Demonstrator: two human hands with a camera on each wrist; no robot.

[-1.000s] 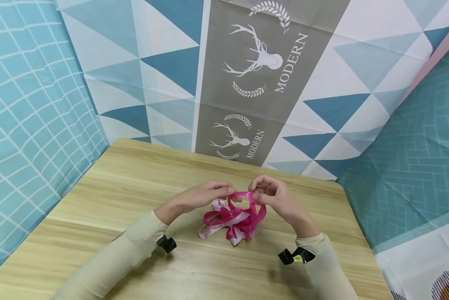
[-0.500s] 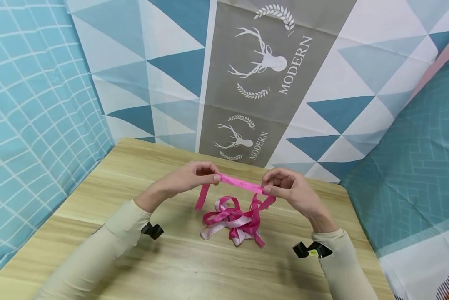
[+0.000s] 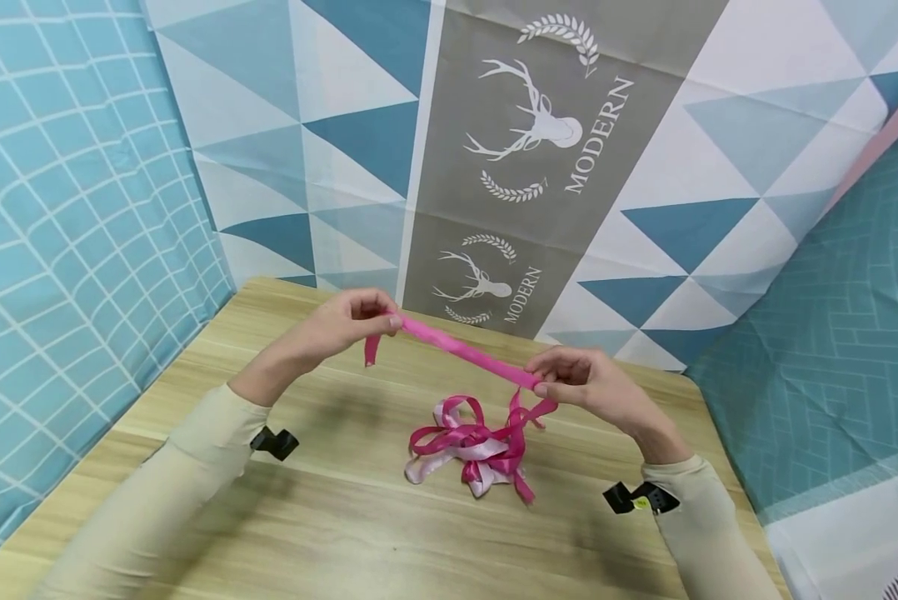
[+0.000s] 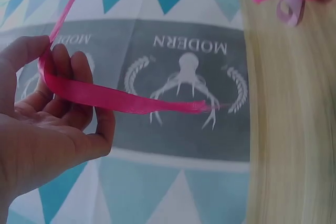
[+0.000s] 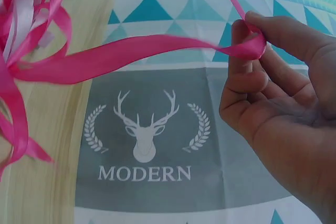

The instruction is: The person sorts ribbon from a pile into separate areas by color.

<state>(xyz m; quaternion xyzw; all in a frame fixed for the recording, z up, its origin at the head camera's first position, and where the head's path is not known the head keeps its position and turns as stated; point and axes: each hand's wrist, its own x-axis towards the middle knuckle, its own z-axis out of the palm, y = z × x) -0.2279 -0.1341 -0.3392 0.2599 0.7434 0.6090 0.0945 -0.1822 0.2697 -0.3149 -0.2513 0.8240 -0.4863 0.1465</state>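
A bright pink ribbon (image 3: pixel 464 351) is stretched straight between my two hands above the table. My left hand (image 3: pixel 344 323) pinches it between thumb and forefinger, and a short loose end (image 4: pixel 142 103) trails past the palm with a frayed tip. Lower and to the right, my right hand (image 3: pixel 595 390) pinches the same ribbon between thumb and fingertip. From there the ribbon runs down, as the right wrist view shows, into a loose tangle of pink and pale pink ribbon (image 3: pixel 486 446) on the table.
The pale wooden table (image 3: pixel 329 517) has its back edge against a hanging cloth (image 3: pixel 539 250) with triangles and deer heads. A blue checked cloth (image 3: pixel 82 208) borders the left side, a teal cloth (image 3: pixel 831 358) the right. Each wrist wears a small black camera (image 3: pixel 275 442).
My hands have drawn apart, the left moving up and leftward, the right slightly right. The ribbon between them has lengthened and pulled straight. The tangle has loosened somewhat on the table.
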